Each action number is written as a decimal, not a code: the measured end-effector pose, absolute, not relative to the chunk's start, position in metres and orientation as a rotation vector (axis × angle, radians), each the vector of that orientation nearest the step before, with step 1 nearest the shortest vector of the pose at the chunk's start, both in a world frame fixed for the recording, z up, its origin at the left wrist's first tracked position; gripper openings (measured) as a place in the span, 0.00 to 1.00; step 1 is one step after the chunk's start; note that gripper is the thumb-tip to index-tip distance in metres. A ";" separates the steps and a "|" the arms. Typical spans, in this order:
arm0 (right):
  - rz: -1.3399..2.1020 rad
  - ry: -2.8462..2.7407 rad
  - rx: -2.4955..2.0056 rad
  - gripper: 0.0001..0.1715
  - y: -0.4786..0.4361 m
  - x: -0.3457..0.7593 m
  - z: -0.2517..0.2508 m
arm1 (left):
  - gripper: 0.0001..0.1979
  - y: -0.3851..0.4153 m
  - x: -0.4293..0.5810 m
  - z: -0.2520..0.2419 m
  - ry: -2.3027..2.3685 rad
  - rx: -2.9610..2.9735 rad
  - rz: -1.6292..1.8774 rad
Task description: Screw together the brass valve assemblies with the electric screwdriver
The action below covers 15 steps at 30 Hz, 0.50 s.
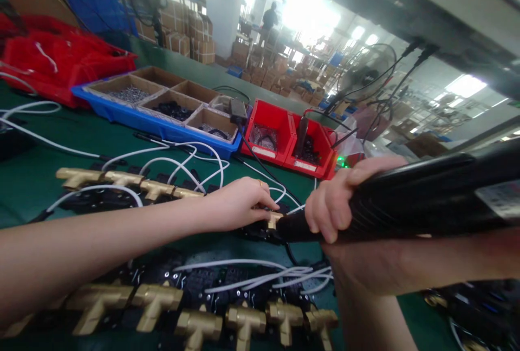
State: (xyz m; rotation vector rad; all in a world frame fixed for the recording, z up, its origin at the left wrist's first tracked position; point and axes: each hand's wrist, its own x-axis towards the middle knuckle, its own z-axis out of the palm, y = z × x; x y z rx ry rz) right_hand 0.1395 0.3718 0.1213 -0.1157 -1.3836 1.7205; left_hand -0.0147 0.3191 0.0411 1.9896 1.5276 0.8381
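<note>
- The worktop is covered in a dull green mat and strewn with looping white cables
- A long black driver, matt and barrel-shaped, comes in from the right with its narrow nose lying nearly level
- A blue tray at the back holds cardboard compartments of small dark and silvery parts; two glossy red bins stand just beside it
- Two rows of brass tees lie on black bases: the near row at the bottom edge, the far row behind the left forearm; they are cast, yellow and smooth
- The right hand is wrapped tight around the front of the driver's barrel
- The left hand is curled down, its fingertips pinching the end fitting
- That fitting, a small brass piece, sits between the two hands and touches the driver's nose
- Judging by this, the step in hand is driving at this fitting; it calls for the nose to be square on the part and the pinch to be firm, since round brass may twist
</note>
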 end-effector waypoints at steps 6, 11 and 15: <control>1.722 -1.359 -0.127 0.37 0.356 0.119 0.109 | 0.10 0.324 -0.013 0.034 1.501 1.924 0.888; 1.698 -1.393 -0.219 0.38 0.351 0.118 0.105 | 0.12 0.323 -0.013 0.038 1.508 1.898 0.876; 1.716 -1.433 -0.205 0.35 0.352 0.119 0.111 | 0.13 0.322 -0.013 0.041 1.508 1.886 0.851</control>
